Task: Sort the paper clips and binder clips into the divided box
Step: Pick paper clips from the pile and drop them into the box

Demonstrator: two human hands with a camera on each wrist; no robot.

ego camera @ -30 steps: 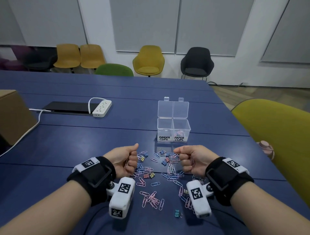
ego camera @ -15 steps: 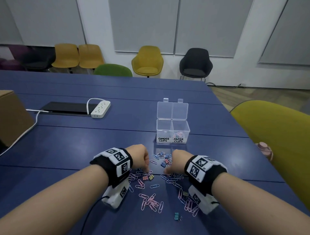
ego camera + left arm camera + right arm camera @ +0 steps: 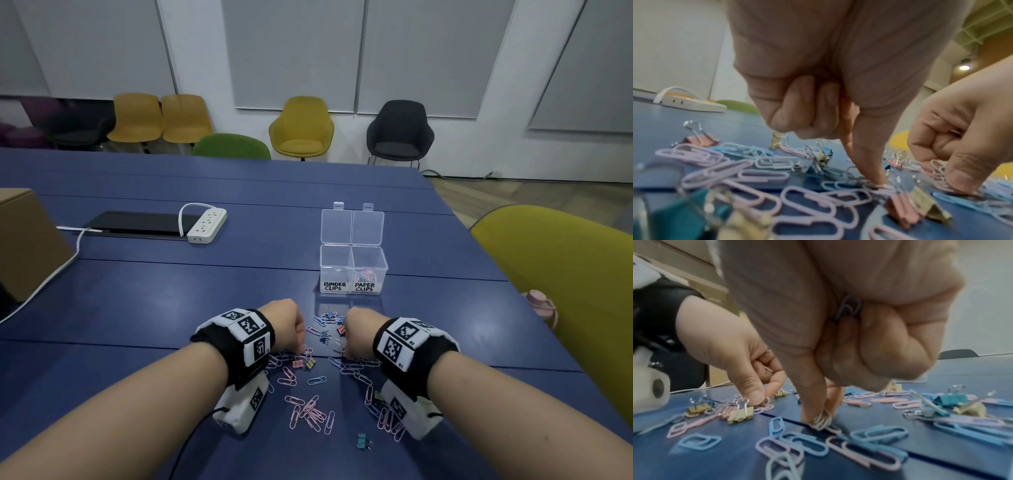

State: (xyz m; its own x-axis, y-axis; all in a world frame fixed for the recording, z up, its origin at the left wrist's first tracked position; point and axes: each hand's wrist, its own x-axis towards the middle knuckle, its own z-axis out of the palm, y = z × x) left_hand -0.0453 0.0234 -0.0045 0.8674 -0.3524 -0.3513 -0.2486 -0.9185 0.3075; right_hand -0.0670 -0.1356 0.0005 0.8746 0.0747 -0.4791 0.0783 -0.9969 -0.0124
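Both hands are lowered, knuckles up, onto a scatter of clips on a smooth blue table [image 3: 137, 301].

The left hand [image 3: 282, 325] has its outer fingers curled into the palm, while thumb and forefinger reach down and pinch at a pink paper clip [image 3: 882, 189] lying flat on the table. A bit of wire shows inside its curled fingers; what it is cannot be told.

The right hand [image 3: 359, 330] is clenched the same way, a lilac paper clip [image 3: 849, 308] tucked in its fold. Its thumb and forefinger pinch a pale paper clip [image 3: 822, 420], lifted on edge at the table surface.

Around them lie thin looped wire paper clips [image 3: 310, 413] in pink and blue, and small folded-metal binder clips [image 3: 303, 362] in pink, gold, blue and teal with silver wire handles.

At 12 o'clock from the hands stands the divided box [image 3: 352, 270], clear hard plastic, square, lids raised. Its right compartment, labelled PAPER CLIPS, holds some pink and blue clips; the left is labelled BINDER CLIPS.

At 10 o'clock lies a white power strip [image 3: 207, 226].
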